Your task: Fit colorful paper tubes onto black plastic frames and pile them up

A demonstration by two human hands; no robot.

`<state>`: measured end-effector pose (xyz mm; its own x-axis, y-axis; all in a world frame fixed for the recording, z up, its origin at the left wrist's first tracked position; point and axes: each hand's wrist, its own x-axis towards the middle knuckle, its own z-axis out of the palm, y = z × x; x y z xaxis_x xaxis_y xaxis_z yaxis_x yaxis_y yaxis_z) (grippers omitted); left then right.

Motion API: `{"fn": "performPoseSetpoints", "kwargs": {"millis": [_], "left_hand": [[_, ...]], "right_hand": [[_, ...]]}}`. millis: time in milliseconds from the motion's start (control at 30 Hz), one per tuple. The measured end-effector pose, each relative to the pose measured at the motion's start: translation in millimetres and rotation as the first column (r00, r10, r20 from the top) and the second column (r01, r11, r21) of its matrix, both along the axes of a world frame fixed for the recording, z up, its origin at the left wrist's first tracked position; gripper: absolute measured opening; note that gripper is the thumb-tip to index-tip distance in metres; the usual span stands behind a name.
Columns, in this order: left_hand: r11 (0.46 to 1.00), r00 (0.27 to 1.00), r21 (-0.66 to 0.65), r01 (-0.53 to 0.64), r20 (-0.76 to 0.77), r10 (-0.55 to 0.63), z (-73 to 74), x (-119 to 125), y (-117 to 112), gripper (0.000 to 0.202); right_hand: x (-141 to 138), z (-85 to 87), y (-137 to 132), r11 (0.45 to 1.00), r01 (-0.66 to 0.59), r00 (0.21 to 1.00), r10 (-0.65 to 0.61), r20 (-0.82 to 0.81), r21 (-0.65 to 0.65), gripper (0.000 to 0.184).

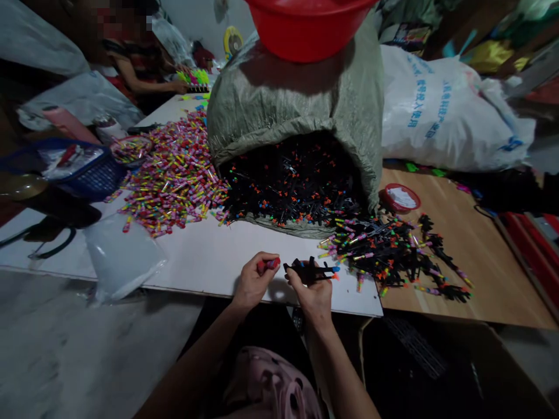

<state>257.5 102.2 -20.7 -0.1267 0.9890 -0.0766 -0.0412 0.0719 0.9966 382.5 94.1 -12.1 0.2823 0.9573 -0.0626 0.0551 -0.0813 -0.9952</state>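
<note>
In the head view my left hand [254,281] pinches a small red-capped tube [271,264] over the white table's front edge. Just right of it, my right hand [315,294] grips a black toy gun [309,270] with a blue tip and an orange bit, its near end facing the tube. A narrow gap separates the two pieces. Beyond the hands, a green woven sack [297,99] lies with its mouth towards me, filled with black toy guns [292,180]. Colourful small tubes [174,174] are heaped to its left. On the right lies a pile of guns with tubes [384,250].
A red basin [310,29] sits on the sack. A white sack [454,110] and a small red dish [399,198] are at the right. A blue basket [94,174], scissors [48,238] and a plastic bag [124,256] lie left. Another person [135,70] works at the far left.
</note>
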Motion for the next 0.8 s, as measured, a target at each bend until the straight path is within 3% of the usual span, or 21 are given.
{"fn": "performPoseSetpoints", "kwargs": {"millis": [167,400,600,700,800], "left_hand": [[0.998,0.999,0.041,0.049,-0.01,-0.049,-5.8,4.9,-2.3,0.017],[0.998,1.0,-0.062,0.007,0.014,-0.006,-11.6,6.8,-3.6,0.016],[0.991,0.995,0.109,0.076,-0.08,-0.067,-15.6,3.8,-13.7,0.027],[0.991,0.994,0.101,0.086,-0.076,-0.079,-24.6,10.3,-19.9,0.027],[0.997,0.997,0.032,0.071,-0.023,-0.07,-32.1,14.2,-16.2,0.023]], "right_hand": [[3.4,-6.4,-2.3,0.997,-0.056,0.998,0.057,0.013,-0.057,0.024],[3.9,-1.7,-7.2,0.999,-0.034,0.987,0.033,0.159,0.002,0.02],[0.5,-5.8,-4.3,0.997,-0.015,0.998,0.019,0.06,-0.069,0.023],[-7.6,-13.0,0.5,0.995,-0.001,0.999,-0.004,-0.046,-0.103,0.026],[3.1,-12.7,13.3,0.99,-0.076,0.996,0.071,-0.047,-0.116,0.032]]}}
